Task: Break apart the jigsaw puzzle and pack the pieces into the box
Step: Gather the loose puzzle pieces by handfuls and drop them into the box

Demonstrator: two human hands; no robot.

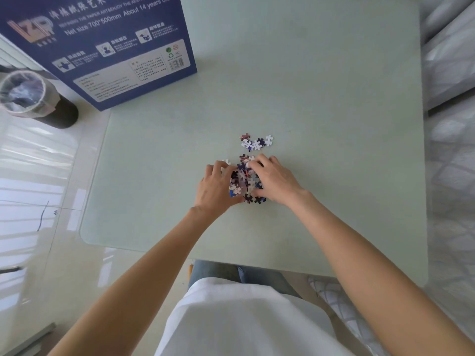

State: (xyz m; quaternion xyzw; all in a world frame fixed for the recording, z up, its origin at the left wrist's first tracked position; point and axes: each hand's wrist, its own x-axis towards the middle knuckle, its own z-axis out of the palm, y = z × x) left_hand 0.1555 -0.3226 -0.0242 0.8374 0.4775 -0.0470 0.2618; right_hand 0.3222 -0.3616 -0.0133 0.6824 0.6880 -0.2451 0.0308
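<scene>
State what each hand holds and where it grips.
Both hands, left hand and right hand, cup the pile of puzzle pieces by its opposite sides, fingers curled over its edges.

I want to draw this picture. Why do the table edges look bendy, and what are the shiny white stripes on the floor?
Head view: the wide-angle lens bows the table edges and stretches the arms; the stripes are window light glaring off the glossy floor; the box print is readable, but the puzzle pieces between the left hand and right hand look a little soft.

pieces (246,181) on table (334,98), box (102,47) far-left
</scene>
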